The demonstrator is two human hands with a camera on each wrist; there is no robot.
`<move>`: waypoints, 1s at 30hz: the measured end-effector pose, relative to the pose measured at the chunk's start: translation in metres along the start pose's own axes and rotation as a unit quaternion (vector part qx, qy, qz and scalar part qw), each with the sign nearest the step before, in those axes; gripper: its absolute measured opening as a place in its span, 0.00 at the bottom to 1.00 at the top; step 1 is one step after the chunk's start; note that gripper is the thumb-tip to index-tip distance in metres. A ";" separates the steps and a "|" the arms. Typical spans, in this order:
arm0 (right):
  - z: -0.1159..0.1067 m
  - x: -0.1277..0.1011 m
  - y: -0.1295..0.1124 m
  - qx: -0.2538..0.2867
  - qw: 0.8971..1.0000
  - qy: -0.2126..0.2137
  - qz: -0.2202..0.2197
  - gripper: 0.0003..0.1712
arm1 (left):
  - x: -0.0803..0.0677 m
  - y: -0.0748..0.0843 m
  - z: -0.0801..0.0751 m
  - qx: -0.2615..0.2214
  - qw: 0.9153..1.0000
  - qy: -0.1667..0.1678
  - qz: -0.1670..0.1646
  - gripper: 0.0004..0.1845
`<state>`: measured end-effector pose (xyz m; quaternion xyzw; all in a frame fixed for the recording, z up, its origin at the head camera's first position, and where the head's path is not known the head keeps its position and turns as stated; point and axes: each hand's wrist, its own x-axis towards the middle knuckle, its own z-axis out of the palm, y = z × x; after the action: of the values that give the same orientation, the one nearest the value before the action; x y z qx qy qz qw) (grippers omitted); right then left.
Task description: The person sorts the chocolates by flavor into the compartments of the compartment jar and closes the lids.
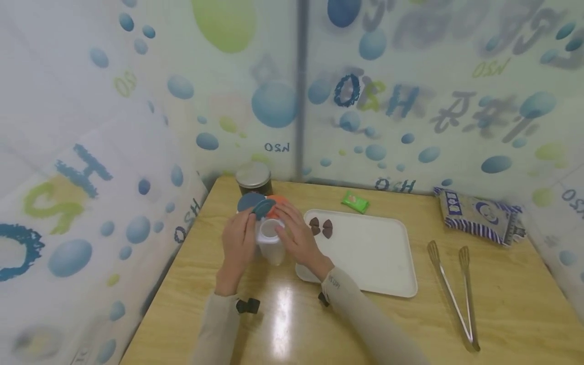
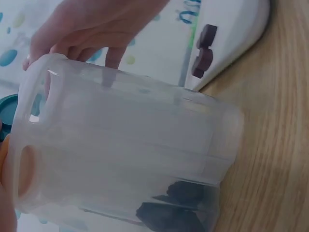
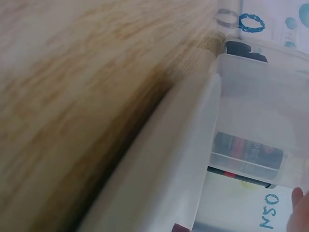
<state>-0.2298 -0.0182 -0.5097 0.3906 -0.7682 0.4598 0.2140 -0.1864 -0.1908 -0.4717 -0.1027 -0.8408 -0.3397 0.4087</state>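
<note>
A clear plastic container point(image 1: 270, 248) stands on the wooden table point(image 1: 502, 304) just left of a white tray point(image 1: 378, 253). My left hand point(image 1: 237, 246) grips its left side, thumb up near a blue lid point(image 1: 256, 204) at its top. My right hand point(image 1: 298, 241) holds the right side, fingers curled over the rim. In the left wrist view the container point(image 2: 125, 154) fills the frame with dark brown pieces point(image 2: 169, 210) at its bottom and the right hand's fingers point(image 2: 91, 24) at its top. Two dark brown pieces point(image 1: 321, 227) lie on the tray.
A dark jar with a metal lid point(image 1: 253, 177) and something orange point(image 1: 279, 202) sit behind the container. A green packet point(image 1: 355, 202) lies past the tray, metal tongs point(image 1: 451, 289) to its right, a striped bag point(image 1: 479, 215) at the back right. Printed walls close three sides.
</note>
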 end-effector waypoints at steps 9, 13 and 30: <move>-0.016 -0.001 -0.010 -0.049 0.997 -0.055 0.028 0.29 | 0.000 0.000 0.002 -0.016 1.000 0.002 -0.004 0.11; -0.031 -0.010 -0.015 -0.038 0.994 -0.083 0.056 0.30 | 0.000 0.000 0.001 -0.017 1.000 0.009 -0.008 0.11; -0.176 -0.100 -0.004 -0.098 0.953 -0.044 0.282 0.29 | 0.000 -0.001 0.002 -0.020 1.000 0.015 -0.009 0.10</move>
<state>-0.1714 0.1744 -0.4909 0.1548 -0.8971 0.4062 0.0786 -0.1879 -0.1903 -0.4726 -0.0983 -0.8288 -0.3613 0.4157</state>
